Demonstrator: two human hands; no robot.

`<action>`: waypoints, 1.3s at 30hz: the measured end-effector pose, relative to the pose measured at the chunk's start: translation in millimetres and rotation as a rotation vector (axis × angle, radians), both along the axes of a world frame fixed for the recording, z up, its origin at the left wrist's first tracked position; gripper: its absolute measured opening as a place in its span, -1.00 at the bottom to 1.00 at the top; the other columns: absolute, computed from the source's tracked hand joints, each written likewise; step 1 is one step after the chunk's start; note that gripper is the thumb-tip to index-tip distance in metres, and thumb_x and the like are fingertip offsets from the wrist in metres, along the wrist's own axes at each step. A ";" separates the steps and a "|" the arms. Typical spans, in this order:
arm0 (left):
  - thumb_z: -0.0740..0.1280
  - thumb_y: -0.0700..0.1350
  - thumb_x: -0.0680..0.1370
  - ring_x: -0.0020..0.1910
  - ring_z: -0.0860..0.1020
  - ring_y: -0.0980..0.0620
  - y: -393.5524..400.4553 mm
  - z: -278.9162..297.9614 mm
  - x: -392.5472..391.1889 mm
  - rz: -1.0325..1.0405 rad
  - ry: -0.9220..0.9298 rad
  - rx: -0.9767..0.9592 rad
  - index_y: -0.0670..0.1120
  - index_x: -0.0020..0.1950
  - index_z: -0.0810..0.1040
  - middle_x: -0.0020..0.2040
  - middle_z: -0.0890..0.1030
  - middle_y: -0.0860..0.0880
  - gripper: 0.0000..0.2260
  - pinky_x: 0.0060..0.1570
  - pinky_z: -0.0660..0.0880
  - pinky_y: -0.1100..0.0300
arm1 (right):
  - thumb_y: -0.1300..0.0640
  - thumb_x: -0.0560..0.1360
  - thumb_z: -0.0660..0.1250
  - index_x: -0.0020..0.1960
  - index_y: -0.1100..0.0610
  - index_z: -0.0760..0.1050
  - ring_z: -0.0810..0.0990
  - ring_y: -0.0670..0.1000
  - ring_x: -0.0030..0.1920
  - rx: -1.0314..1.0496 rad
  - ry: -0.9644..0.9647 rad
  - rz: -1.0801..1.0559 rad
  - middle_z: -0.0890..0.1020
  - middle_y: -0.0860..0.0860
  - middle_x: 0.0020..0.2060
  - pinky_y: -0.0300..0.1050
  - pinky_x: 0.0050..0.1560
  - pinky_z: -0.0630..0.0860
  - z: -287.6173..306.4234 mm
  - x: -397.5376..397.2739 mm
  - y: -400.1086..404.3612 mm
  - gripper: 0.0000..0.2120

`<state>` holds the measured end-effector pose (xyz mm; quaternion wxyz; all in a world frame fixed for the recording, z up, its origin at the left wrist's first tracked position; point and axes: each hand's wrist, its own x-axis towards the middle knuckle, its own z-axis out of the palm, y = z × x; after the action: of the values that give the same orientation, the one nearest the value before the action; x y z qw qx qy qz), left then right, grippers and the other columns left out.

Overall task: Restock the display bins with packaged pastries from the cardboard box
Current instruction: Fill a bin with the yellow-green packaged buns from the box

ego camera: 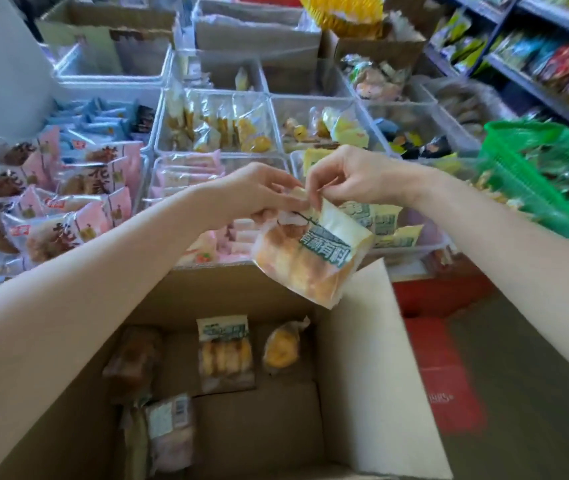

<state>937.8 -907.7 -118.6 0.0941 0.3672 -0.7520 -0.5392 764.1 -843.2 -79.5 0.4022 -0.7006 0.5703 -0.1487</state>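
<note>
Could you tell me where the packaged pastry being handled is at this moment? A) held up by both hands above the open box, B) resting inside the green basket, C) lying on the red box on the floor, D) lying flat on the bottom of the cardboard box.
A: the left hand and right hand both pinch the top edge of the pastry pack, which hangs above the open cardboard box.

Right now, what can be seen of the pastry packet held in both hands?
The pastry packet is a clear plastic wrapper with a pale yellow band and green printed characters; golden-brown pastry shows through it. It hangs tilted in the air above the open cardboard box, its lower end pointing down into the box. The left hand and the right hand both pinch its upper edge, fingertips close together. Nothing else touches it. A similar packet lies flat on the box floor below.
</note>
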 end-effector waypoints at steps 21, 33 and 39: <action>0.15 -0.34 0.53 0.00 0.58 -0.08 -58.2 -13.7 -210.4 0.394 -0.172 -0.364 -0.12 0.34 0.41 0.27 0.51 -0.07 -0.62 -0.04 0.56 0.23 | 0.30 0.54 0.05 -0.09 0.13 0.45 0.61 0.28 -0.10 -0.414 0.242 -0.914 0.61 0.23 -0.07 0.07 -0.20 0.55 -55.4 -241.3 -92.3 -0.79; 0.19 -0.16 0.58 0.25 0.45 -0.14 -79.6 -71.3 -215.1 -0.063 -0.759 -0.446 -0.17 0.36 0.39 0.29 0.48 -0.16 -0.65 0.18 0.38 0.11 | 0.29 0.61 0.06 0.29 0.24 0.33 0.66 0.14 -0.40 0.136 -0.064 -0.888 0.51 0.29 -0.09 -0.09 -0.40 0.62 -113.7 -261.9 -160.3 -0.73; 0.16 -0.17 0.58 0.23 0.47 -0.15 -76.6 -68.5 -217.3 -0.049 -0.773 -0.497 -0.18 0.38 0.36 0.27 0.50 -0.18 -0.64 0.12 0.40 0.12 | 0.28 0.43 0.39 0.40 0.21 0.17 0.52 0.12 0.11 0.084 -0.051 -0.679 0.43 0.20 0.25 0.00 0.10 0.53 -145.5 -246.4 -185.2 -0.38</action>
<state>720.6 -984.3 -187.1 -0.1209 0.4897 -0.8470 -0.1679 517.7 -1028.4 -225.0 0.3725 -0.4496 0.7663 -0.2681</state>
